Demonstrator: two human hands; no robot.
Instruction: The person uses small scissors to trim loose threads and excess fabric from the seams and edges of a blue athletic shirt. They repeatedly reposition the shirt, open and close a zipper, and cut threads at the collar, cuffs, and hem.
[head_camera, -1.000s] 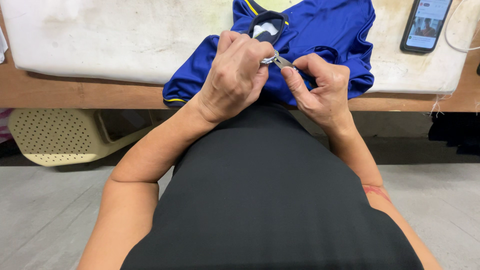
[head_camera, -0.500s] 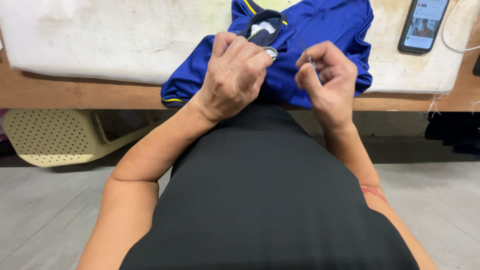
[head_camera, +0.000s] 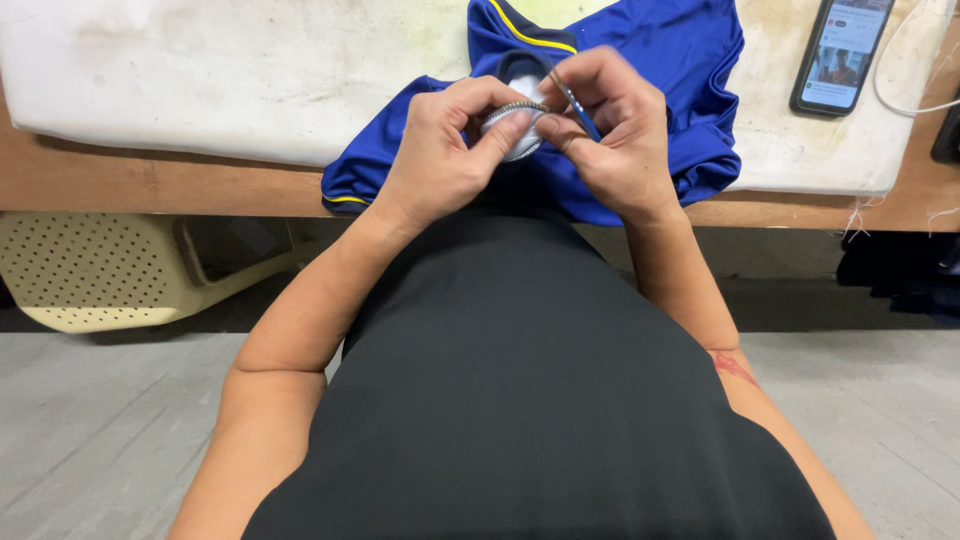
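A blue garment with yellow piping (head_camera: 680, 60) lies bunched at the near edge of a white padded table (head_camera: 230, 70). My left hand (head_camera: 440, 155) pinches a small white patch with a dark stitched edge (head_camera: 515, 125) on the garment's collar area. My right hand (head_camera: 615, 130) holds a small thin metal tool (head_camera: 572, 100), its tip resting at the patch. Both hands touch each other over the garment, and my fingers hide most of the patch.
A smartphone with a lit screen (head_camera: 840, 55) lies on the table's far right, a white cable (head_camera: 915, 70) beside it. A beige perforated plastic chair (head_camera: 90, 270) stands under the table on the left. Loose threads hang off the wooden table edge (head_camera: 860, 215) at right.
My right hand has moved back from the right to the patch with the tool. The left hand has shifted its pinch on the patch, and the view has tilted slightly.
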